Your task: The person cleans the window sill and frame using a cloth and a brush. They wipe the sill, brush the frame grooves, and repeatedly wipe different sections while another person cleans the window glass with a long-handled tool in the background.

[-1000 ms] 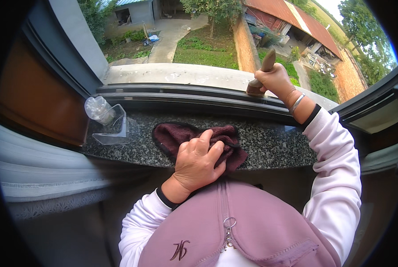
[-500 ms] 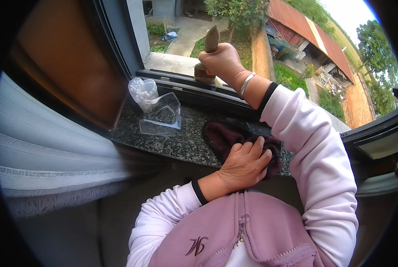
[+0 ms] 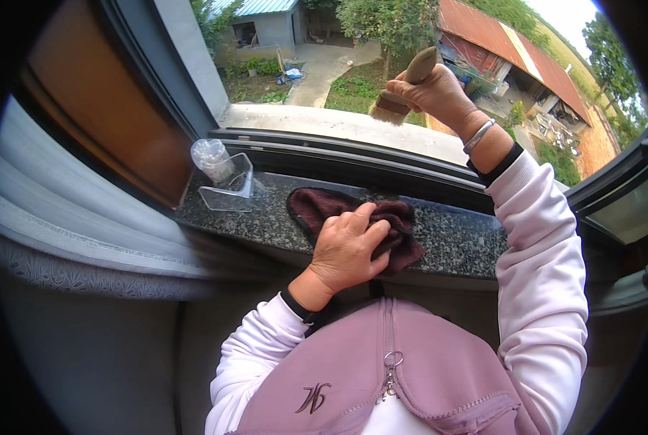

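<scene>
My right hand (image 3: 443, 94) grips a flat paintbrush (image 3: 420, 65) with a wooden handle. Its pale bristles point down and to the left, in front of the outer window ledge (image 3: 302, 123); I cannot tell whether they touch it. On the speckled granite sill (image 3: 458, 239) lies a bunched dark maroon cloth (image 3: 313, 206). My left hand (image 3: 349, 250) is on that cloth, with its fingers curled over the folds and the fingertips partly lost in them.
Left on the sill stand a clear cup of cotton swabs (image 3: 213, 159) and a clear plastic holder (image 3: 229, 192). A black window track (image 3: 324, 156) runs behind the sill. A white curtain (image 3: 84, 210) hangs at the left. Through the opening, a yard shows.
My right hand has lifted the paintbrush out of the window track and moved it to the right. My left hand stays on the cloth. The view has shifted a little.
</scene>
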Available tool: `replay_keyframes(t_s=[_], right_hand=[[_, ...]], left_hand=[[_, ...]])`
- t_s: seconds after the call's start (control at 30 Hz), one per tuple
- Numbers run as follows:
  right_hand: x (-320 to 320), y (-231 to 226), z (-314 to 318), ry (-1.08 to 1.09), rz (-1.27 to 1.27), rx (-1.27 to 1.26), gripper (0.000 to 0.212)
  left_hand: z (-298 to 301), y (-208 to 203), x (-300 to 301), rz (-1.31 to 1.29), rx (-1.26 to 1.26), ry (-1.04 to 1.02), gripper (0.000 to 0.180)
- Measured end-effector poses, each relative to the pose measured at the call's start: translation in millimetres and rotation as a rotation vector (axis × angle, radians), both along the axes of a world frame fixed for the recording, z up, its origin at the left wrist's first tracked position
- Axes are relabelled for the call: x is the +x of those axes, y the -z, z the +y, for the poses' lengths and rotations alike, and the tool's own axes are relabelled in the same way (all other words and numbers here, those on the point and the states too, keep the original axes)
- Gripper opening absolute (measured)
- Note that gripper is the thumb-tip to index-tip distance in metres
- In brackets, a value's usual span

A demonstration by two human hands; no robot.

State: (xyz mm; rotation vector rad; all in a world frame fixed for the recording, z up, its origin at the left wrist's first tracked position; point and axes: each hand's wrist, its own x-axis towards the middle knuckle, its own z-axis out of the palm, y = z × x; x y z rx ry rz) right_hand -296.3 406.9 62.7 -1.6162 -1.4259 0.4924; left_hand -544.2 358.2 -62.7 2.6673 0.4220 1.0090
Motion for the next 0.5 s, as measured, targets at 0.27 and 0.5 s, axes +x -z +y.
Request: replay_keyframes(t_s=[0.27,0.5], right_hand=[[130,-24,-192,0.227,-0.086,-0.128,0.013],[193,0,-283,0.484,-0.066,-0.285,0.012]], left_hand=[[-7,-1,9,0.062,0.068,-0.09,0.04],[-10,-4,14,0.081,0.095,-0.119,0.042]])
